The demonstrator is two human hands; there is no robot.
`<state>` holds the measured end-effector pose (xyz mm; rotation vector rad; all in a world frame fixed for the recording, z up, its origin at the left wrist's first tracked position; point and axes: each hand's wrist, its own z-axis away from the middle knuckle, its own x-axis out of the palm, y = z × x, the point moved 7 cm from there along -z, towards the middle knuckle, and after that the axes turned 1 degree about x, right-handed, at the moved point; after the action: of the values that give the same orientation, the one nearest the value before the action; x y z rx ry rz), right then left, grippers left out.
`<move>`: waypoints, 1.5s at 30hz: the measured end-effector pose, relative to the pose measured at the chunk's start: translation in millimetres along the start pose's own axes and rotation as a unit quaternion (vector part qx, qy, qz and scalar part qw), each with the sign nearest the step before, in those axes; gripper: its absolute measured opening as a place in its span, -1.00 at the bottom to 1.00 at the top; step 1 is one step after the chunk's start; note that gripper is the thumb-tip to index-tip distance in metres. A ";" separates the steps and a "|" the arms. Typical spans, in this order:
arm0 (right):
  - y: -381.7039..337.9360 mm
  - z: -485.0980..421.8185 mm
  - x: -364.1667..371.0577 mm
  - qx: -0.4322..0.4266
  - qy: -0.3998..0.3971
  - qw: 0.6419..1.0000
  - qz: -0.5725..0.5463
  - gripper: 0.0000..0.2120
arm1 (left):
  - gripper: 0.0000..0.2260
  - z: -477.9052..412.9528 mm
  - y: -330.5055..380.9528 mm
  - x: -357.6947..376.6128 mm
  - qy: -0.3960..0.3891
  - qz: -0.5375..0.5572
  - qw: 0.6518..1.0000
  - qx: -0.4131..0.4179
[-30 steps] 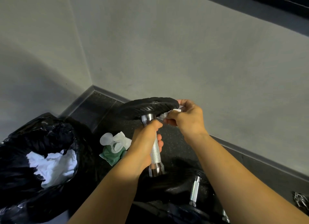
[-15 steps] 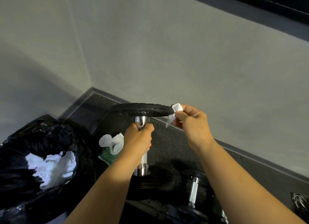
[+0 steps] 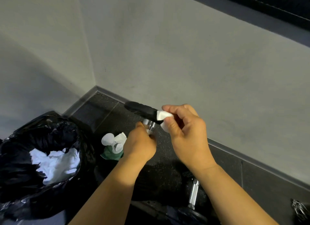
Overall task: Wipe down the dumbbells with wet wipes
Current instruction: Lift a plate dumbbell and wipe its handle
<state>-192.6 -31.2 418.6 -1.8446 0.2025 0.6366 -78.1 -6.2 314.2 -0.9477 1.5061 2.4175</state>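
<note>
The work happens in a corner where two grey walls (image 3: 184,65) meet, with a grey skirting board (image 3: 251,161) edging the dark speckled floor (image 3: 104,112). A black bin bag (image 3: 25,182) holding crumpled white wipes crowds the left, and a strip of floor shows between it and the skirting. A green pack of wipes (image 3: 112,153) lies just beside the left hand (image 3: 139,147), which grips the chrome handle of the raised dumbbell (image 3: 139,109). Its black plate tilts edge-on, matte with a ribbed rim. The right hand (image 3: 186,137) pinches a folded white wet wipe (image 3: 161,116) against the plate's near rim. A second dumbbell (image 3: 193,195) lies on the floor under the right forearm.
</note>
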 end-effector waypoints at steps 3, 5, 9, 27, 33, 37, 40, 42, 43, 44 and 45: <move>-12.0 -4.4 9.0 -0.027 -0.033 0.998 0.041 -0.90 | -0.75 4.9 0.8 1.7 -0.001 -0.080 0.997 0.006; -16.5 -10.3 11.8 -0.044 -0.055 0.994 0.082 -0.95 | -0.71 5.8 0.5 4.2 -0.010 -0.109 0.994 0.006; -26.0 -21.8 19.2 -0.070 -0.103 0.984 0.131 -0.94 | -0.68 6.8 0.0 4.4 -0.025 -0.121 0.992 -0.001; 32.4 -97.2 49.5 0.135 -0.154 0.977 0.062 -0.77 | -0.81 23.3 27.1 -9.0 0.009 -0.079 0.994 0.078; 63.8 -94.3 40.1 0.195 -0.158 0.962 0.103 -0.73 | -0.84 22.5 25.6 -7.1 0.021 -0.030 0.997 0.073; 86.5 -72.2 16.7 0.224 -0.178 0.946 0.150 -0.77 | -0.76 16.4 20.8 -10.8 0.029 -0.024 0.997 0.061; 91.1 -52.7 5.2 0.234 -0.152 0.956 0.089 -0.76 | -0.80 13.5 18.3 -13.7 0.033 -0.023 0.998 0.055; 89.0 -41.9 1.8 0.237 -0.140 0.960 0.044 -0.78 | -0.82 13.5 16.4 -14.2 0.034 -0.025 0.998 0.051; 86.2 -37.5 0.1 0.235 -0.136 0.962 0.026 -0.79 | -0.83 13.4 15.2 -14.2 0.033 -0.026 0.998 0.047; 82.7 -33.5 -1.5 0.231 -0.133 0.964 0.011 -0.80 | -0.85 13.3 13.4 -14.0 0.032 -0.026 0.998 0.043; 78.6 -30.2 -3.2 0.225 -0.131 0.965 0.001 -0.81 | -0.86 12.6 11.7 -13.5 0.029 -0.026 0.998 0.039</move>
<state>-219.5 -88.2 362.6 -1.3103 0.1572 0.7597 -77.9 1.5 334.7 -1.0364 1.5628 2.2974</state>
